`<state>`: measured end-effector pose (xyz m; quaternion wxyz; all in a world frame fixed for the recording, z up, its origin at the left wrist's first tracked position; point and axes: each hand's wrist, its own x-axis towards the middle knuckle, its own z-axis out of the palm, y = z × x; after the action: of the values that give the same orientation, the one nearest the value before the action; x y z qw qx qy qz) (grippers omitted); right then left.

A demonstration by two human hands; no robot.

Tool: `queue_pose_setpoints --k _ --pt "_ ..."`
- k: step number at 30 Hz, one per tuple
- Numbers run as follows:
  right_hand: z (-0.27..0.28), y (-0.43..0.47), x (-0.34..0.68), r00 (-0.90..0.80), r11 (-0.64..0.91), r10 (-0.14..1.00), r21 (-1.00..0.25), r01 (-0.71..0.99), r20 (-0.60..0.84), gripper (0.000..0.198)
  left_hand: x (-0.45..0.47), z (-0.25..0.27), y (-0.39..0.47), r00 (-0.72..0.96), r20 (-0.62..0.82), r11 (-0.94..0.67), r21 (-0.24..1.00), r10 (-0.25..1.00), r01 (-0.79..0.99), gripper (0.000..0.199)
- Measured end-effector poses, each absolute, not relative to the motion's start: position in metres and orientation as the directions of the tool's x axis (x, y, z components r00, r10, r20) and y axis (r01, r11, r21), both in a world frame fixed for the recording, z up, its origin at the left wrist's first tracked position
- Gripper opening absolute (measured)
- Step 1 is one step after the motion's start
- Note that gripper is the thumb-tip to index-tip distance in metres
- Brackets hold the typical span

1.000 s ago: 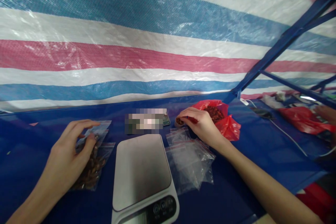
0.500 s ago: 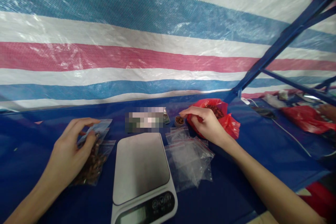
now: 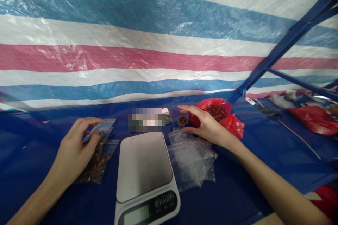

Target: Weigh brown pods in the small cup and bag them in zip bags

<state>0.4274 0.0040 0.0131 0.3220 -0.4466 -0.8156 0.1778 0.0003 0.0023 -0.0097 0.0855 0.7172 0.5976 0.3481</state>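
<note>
My left hand point(image 3: 77, 146) is curled over a clear zip-lock bag point(image 3: 105, 126), its thumb and fingers at the bag's upper part. Brown dried pieces fill that bag and another filled zip-lock bag point(image 3: 99, 163) beneath it. To the right, my right hand point(image 3: 204, 124) hovers with thumb and fingers apart, nothing between them. Just left of its fingers stands a small round cup point(image 3: 182, 120) with brown pieces in it. Behind this hand lies an open red plastic bag point(image 3: 235, 126) of reddish-brown dried pieces, partly hidden by the hand.
A kitchen scale point(image 3: 145, 168) stands between my hands on the blue table point(image 3: 237, 186). Several flat zip-lock bags point(image 3: 194, 163) lie right of it. Behind the scale is a phone point(image 3: 167, 116) beside a blurred-out patch. A blue metal frame point(image 3: 280, 47) and another red bag point(image 3: 314, 117) are at right.
My right hand's fingers have spread apart and lifted away from the small cup. My left hand stays at the filled bags. The whole view has shifted slightly.
</note>
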Motion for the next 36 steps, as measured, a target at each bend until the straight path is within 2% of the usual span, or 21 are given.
queue_pose_setpoints --k 2,7,11,18,22,26,30,31,32,35,36 --pt "0.008 0.005 0.426 -0.394 0.512 0.859 -0.586 0.628 0.327 0.076 0.000 -0.010 0.002 0.043 0.389 -0.267 0.542 0.920 0.797 0.031" --pt "0.000 0.005 0.419 -0.328 0.439 0.898 -0.651 0.619 0.294 0.069 -0.001 -0.011 0.003 0.058 0.411 -0.292 0.535 0.910 0.793 0.030" --pt "-0.003 0.006 0.418 -0.326 0.442 0.896 -0.677 0.589 0.301 0.067 -0.001 -0.010 0.003 0.053 0.402 -0.283 0.539 0.914 0.793 0.030" --pt "-0.007 0.008 0.418 -0.344 0.467 0.884 -0.624 0.627 0.316 0.068 -0.003 -0.009 0.005 0.055 0.456 -0.324 0.538 0.888 0.778 0.027" --pt "-0.004 0.005 0.418 -0.347 0.465 0.885 -0.617 0.635 0.310 0.076 -0.004 -0.009 0.006 0.046 0.466 -0.328 0.544 0.883 0.773 0.029" --pt "-0.002 0.007 0.419 -0.357 0.436 0.897 -0.649 0.623 0.260 0.067 -0.004 -0.011 0.007 0.044 0.474 -0.333 0.546 0.880 0.769 0.032" --pt "0.007 0.009 0.420 -0.360 0.442 0.896 -0.608 0.659 0.261 0.083 -0.005 -0.010 0.007 0.054 0.492 -0.357 0.546 0.869 0.758 0.032" --pt "0.011 0.005 0.418 -0.348 0.454 0.891 -0.594 0.665 0.291 0.082 -0.005 -0.010 0.007 0.054 0.494 -0.359 0.548 0.868 0.756 0.032" --pt "0.016 -0.002 0.416 -0.316 0.468 0.883 -0.587 0.661 0.348 0.073 -0.005 -0.009 0.008 0.050 0.498 -0.358 0.547 0.866 0.756 0.032" --pt "0.029 -0.046 0.401 -0.175 0.564 0.792 -0.591 0.577 0.585 0.019 -0.007 -0.007 0.008 0.019 0.510 -0.341 0.547 0.860 0.764 0.033" --pt "0.031 -0.066 0.394 -0.228 0.633 0.749 -0.571 0.522 0.622 0.017 -0.007 -0.006 0.009 0.007 0.511 -0.333 0.549 0.859 0.767 0.033"
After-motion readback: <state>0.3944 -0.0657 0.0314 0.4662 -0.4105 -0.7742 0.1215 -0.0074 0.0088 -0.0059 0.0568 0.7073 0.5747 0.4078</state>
